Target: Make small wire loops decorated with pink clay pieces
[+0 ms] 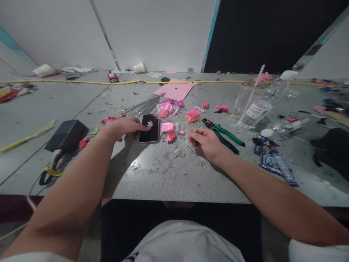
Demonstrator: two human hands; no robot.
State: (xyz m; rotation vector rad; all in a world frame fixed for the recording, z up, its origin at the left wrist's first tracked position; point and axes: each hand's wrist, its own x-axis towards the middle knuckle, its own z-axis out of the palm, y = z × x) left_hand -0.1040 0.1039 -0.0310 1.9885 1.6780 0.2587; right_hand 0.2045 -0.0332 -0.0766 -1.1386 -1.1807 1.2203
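Note:
A dark phone [149,135] with a small picture lit on its screen lies flat on the grey table. My left hand [127,126] rests at the phone's left side, one finger stretched out onto the screen and the others partly hidden. To the right, my right hand [205,142] pinches a thin pale wire [186,140] that curves down toward the tabletop. Between the hands lie a packet of pink clay [167,127] and a small red and pink clay piece [171,136]. Green-handled pliers [227,135] lie just beyond my right hand.
A bundle of thin wires [145,105] and a pink sheet [177,89] lie farther back. Several clay packets [167,106] sit near them. At right are a plastic bottle [255,112], a clear cup [242,98] and a keychain [275,163]. A black power adapter [67,135] stands left.

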